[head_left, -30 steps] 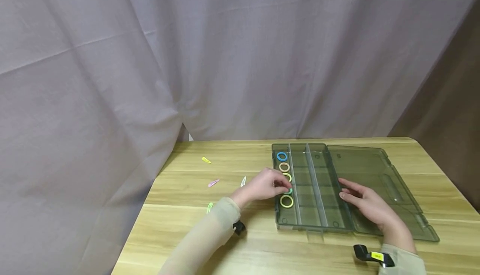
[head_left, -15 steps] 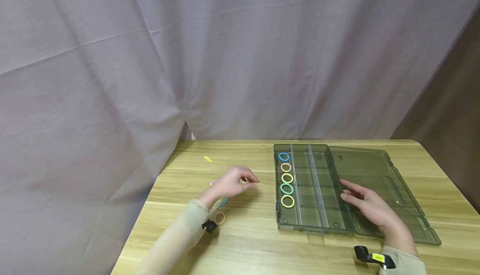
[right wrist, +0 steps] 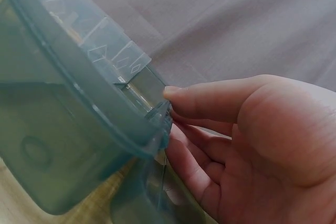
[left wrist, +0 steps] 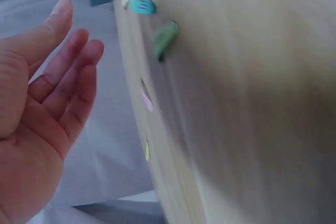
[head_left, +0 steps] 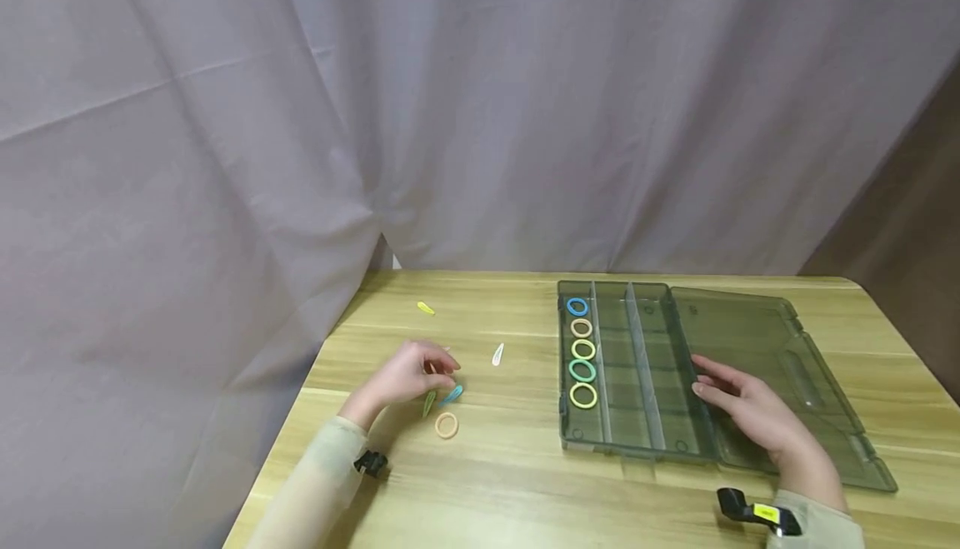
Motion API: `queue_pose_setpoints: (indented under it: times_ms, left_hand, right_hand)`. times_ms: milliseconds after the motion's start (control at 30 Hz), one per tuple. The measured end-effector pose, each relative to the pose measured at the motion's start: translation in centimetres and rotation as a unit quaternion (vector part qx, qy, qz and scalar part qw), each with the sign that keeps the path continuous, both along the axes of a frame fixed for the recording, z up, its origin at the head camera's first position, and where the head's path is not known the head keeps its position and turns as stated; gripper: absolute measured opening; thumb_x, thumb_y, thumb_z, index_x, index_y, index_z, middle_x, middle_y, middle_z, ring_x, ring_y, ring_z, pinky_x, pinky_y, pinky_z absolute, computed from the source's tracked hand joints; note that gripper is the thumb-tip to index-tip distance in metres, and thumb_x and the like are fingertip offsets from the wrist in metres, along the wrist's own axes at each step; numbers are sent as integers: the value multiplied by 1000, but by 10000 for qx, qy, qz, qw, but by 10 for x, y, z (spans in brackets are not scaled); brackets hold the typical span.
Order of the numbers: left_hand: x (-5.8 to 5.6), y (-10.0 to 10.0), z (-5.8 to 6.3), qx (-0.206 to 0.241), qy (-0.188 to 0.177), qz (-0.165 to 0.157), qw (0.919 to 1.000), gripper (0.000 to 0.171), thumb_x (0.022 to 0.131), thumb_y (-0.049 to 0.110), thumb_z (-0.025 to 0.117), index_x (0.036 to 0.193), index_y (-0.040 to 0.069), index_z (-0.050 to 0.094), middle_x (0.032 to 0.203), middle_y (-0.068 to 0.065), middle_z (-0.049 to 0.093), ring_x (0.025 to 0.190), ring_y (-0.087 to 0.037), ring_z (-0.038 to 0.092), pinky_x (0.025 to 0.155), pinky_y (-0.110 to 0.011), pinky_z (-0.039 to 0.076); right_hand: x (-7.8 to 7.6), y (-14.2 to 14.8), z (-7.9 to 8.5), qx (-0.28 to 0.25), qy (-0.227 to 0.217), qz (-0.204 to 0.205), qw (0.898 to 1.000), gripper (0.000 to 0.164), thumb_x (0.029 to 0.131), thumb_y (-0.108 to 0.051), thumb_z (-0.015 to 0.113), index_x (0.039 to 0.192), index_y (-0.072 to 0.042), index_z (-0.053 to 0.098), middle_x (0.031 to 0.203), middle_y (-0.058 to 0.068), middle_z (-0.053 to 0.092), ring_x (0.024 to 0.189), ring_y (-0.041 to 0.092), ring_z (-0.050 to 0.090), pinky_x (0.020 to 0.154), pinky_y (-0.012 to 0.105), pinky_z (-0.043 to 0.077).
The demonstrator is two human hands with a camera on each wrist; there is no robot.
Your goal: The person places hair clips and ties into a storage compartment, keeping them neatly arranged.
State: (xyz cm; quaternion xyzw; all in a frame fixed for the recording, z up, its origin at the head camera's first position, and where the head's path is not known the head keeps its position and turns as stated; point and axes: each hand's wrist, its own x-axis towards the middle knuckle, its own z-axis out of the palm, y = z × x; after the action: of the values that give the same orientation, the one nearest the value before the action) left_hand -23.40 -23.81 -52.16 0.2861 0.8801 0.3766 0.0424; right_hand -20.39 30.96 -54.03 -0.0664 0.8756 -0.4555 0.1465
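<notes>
My left hand (head_left: 411, 372) hovers over the left of the table, its fingers loosely bent with nothing between them in the left wrist view. Below and beside it lie a blue hair clip (head_left: 452, 395), a green hair clip (head_left: 429, 403) and a peach hair tie (head_left: 446, 426). A pink clip (left wrist: 147, 99) shows in the left wrist view. My right hand (head_left: 750, 407) pinches the hinge-side rim of a translucent storage box (head_left: 678, 441), thumb on the rim, fingers beneath. Several hair ties, among them a green one (head_left: 582, 371), line the box's left compartment.
A white clip (head_left: 498, 355) lies between my left hand and the box, and a yellow clip (head_left: 426, 308) farther back. The box's lid (head_left: 772, 366) is folded out to the right on the table (head_left: 510, 482). A grey curtain (head_left: 487, 116) hangs behind.
My left hand has let go of the green hair tie in the left compartment and moved left over the clips. The right hand keeps its place on the box edge.
</notes>
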Motion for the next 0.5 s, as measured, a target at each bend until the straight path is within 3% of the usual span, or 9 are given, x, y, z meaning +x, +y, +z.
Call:
queue_pose_setpoints:
  times_ms: [133, 200, 267, 400, 433, 500]
  left_hand:
    - [5, -2, 1, -320, 33, -320, 9990, 19, 84, 5, 91, 101, 3, 82, 93, -3, 78, 78, -2, 67, 83, -28, 61]
    - [8, -2, 1, -447, 53, -547, 9975, 19, 83, 4, 92, 99, 3, 82, 93, -6, 77, 77, -1, 66, 84, -29, 61]
    - [9, -1, 1, -519, 89, -767, 9957, 19, 82, 3, 92, 98, 2, 82, 92, -7, 77, 77, 1, 65, 97, -37, 59]
    - [10, 2, 1, -704, 342, -1132, 9905, 21, 79, 3, 93, 97, 3, 82, 90, -5, 77, 75, 2, 64, 124, -57, 33]
    - [11, 3, 0, -753, 364, -1192, 9893, 21, 79, 2, 93, 97, 3, 82, 90, -4, 77, 75, 1, 64, 123, -57, 33]
    - [12, 4, 0, -863, 403, -1261, 9874, 21, 79, 1, 93, 97, 4, 82, 91, -3, 77, 77, -1, 65, 113, -47, 48]
  right_hand:
    - [0, 1, 0, 4, 24, 14, 10000, 74, 112, -43, 55, 167, 0, 29, 156, 37, 44, 141, 55, 44, 91, 29, 52]
    - [1, 1, 0, 32, 8, 32, 10000, 74, 112, -43, 55, 167, 0, 29, 156, 38, 44, 141, 55, 44, 90, 28, 52]
    - [1, 2, -1, 53, 2, 24, 10000, 75, 112, -44, 55, 167, 0, 29, 156, 38, 43, 141, 55, 44, 90, 27, 51]
    - [-1, 2, -1, 22, 15, -8, 10000, 75, 112, -44, 55, 167, 0, 29, 156, 38, 44, 142, 55, 43, 92, 29, 51]
    - [-2, 2, -1, 27, 26, -11, 10000, 75, 112, -44, 55, 167, -1, 28, 156, 38, 44, 142, 55, 43, 93, 30, 51]
    - [-3, 2, -1, 49, 33, -9, 10000, 75, 112, -45, 55, 167, -1, 28, 156, 38, 44, 142, 54, 44, 94, 34, 51]
